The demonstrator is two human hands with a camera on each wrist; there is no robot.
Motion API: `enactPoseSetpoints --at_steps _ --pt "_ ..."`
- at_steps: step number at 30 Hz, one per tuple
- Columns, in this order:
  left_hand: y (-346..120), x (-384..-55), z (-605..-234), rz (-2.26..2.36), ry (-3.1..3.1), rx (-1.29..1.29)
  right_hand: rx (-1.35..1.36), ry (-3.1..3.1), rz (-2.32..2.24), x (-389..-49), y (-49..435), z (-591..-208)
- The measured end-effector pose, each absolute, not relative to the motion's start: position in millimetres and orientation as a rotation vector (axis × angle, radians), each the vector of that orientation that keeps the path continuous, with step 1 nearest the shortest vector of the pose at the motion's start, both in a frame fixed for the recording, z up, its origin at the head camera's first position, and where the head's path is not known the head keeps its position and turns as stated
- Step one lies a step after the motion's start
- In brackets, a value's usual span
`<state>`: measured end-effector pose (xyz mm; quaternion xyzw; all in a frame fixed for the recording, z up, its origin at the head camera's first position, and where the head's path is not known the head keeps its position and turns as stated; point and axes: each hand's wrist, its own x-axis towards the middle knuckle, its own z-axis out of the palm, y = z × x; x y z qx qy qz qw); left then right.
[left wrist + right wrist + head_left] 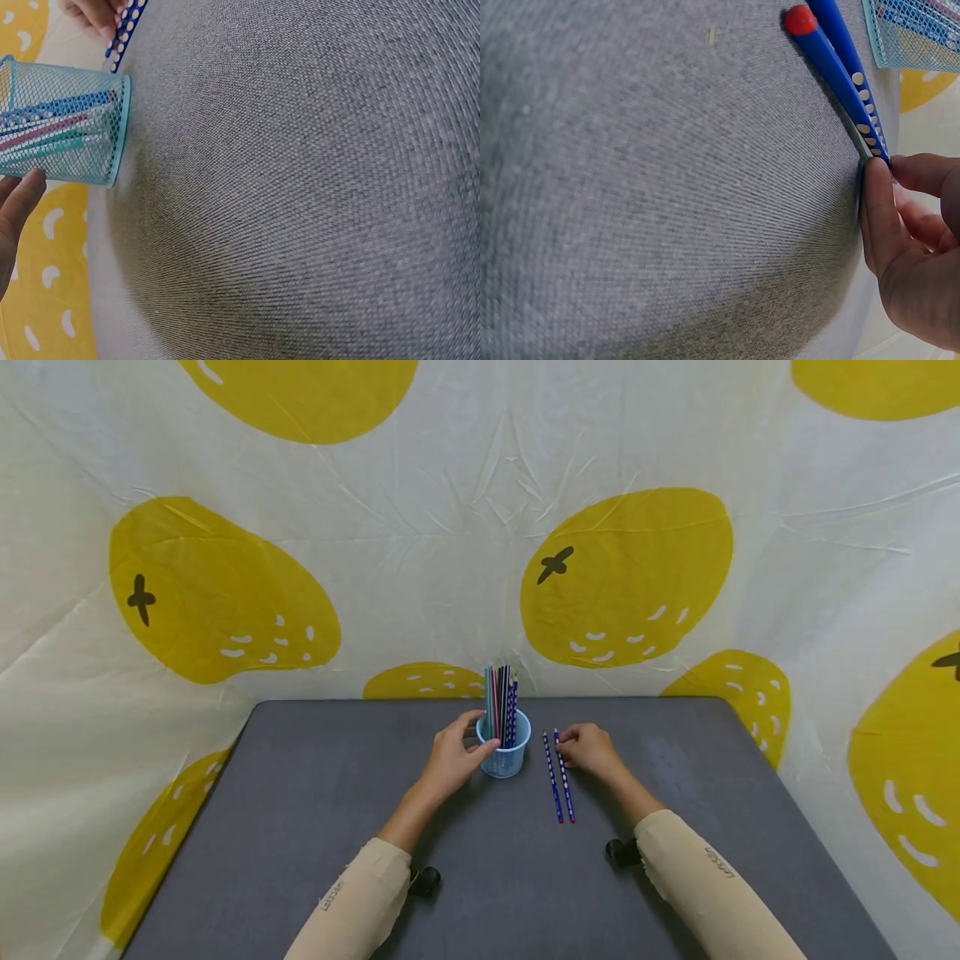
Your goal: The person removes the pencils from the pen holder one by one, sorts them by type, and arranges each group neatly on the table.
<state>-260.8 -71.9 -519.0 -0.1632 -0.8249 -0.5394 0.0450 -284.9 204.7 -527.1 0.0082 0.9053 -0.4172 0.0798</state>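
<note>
A light blue mesh pencil cup [504,765] stands upright on the grey table, with several pencils [500,706] in it, some striped or plain and some blue with white dots. My left hand [453,750] holds the cup from its left side, thumb at the front and fingers behind. To the right of the cup lie two blue dotted pencils, side by side. With thumb and fingertips my right hand [592,750] pinches the right-hand pencil [566,789] near its far end. Its red-tipped end [801,20] points toward me. The other pencil [552,781] lies just left of it.
The grey fabric-covered table [300,827] ends at a back edge close behind the cup. A white curtain [435,585] with yellow fruit shapes hangs beyond it and along the sides. Black wrist cameras [426,882] sit under both sleeves.
</note>
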Motion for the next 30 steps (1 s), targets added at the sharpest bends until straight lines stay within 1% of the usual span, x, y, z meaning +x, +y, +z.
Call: enactPoseSetpoints --at_steps 13,30 --pt "-71.4 -258.1 -519.0 -1.658 -2.501 -0.518 0.01 2.763 -1.189 -283.4 205.0 -525.2" --pt "-72.6 -258.2 -518.6 -1.671 -2.491 -0.521 0.076 2.784 -1.213 -281.2 201.6 -528.3"
